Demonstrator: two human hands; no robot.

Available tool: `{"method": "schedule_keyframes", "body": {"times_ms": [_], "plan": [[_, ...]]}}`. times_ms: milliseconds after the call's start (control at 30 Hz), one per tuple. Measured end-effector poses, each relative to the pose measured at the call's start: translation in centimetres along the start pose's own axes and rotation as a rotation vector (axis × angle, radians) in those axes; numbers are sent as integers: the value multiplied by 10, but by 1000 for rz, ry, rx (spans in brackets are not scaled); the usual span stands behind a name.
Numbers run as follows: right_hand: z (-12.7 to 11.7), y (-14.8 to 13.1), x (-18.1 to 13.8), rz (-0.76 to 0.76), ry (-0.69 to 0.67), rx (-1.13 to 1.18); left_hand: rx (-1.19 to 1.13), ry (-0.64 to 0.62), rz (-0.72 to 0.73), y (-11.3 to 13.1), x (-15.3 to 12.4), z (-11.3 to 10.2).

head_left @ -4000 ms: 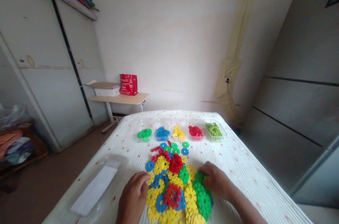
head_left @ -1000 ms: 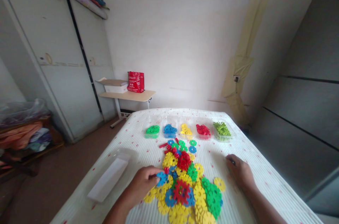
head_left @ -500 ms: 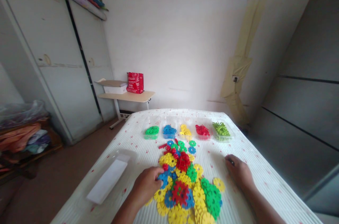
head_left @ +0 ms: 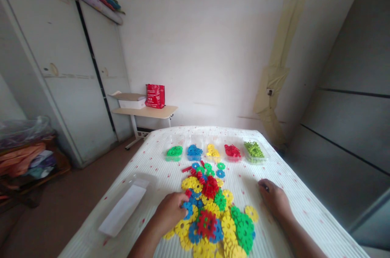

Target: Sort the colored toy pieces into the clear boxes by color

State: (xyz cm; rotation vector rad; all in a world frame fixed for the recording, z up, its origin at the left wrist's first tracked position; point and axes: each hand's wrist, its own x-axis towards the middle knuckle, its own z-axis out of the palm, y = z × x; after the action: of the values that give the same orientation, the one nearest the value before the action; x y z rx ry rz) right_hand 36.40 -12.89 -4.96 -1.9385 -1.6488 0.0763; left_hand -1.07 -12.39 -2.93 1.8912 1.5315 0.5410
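Note:
My left hand (head_left: 171, 210) is at the left side of a heap of plastic interlocking discs. Its thumb and fingers are bent around the edge of a blue notched disc (head_left: 188, 210); the fingertips are partly hidden. Yellow discs (head_left: 229, 225), green discs (head_left: 244, 229) and a red square piece (head_left: 207, 224) lie in the heap. A second red square piece (head_left: 210, 187) sits farther back. To the right of the heap, my right hand (head_left: 276, 200) rests on the table with curled fingers. Something dark shows by its fingertips, too small to name.
Behind the heap stand clear boxes with green pieces (head_left: 174, 151), blue pieces (head_left: 194, 150), yellow pieces (head_left: 212, 150), red pieces (head_left: 232, 151) and light green pieces (head_left: 254, 149). A clear tray with a white insert (head_left: 124, 209) lies left on the tablecloth (head_left: 158, 181).
Both hands stay nearly where they were. The whole view has shifted very slightly, and the heap looks much the same.

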Motion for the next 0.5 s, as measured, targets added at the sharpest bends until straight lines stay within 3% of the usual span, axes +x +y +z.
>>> {"method": "schedule_keyframes", "body": {"times_ms": [500], "plan": [[-2,-3,0,8,-26,-27,76,-57,36,-4,-8,-3]]}}
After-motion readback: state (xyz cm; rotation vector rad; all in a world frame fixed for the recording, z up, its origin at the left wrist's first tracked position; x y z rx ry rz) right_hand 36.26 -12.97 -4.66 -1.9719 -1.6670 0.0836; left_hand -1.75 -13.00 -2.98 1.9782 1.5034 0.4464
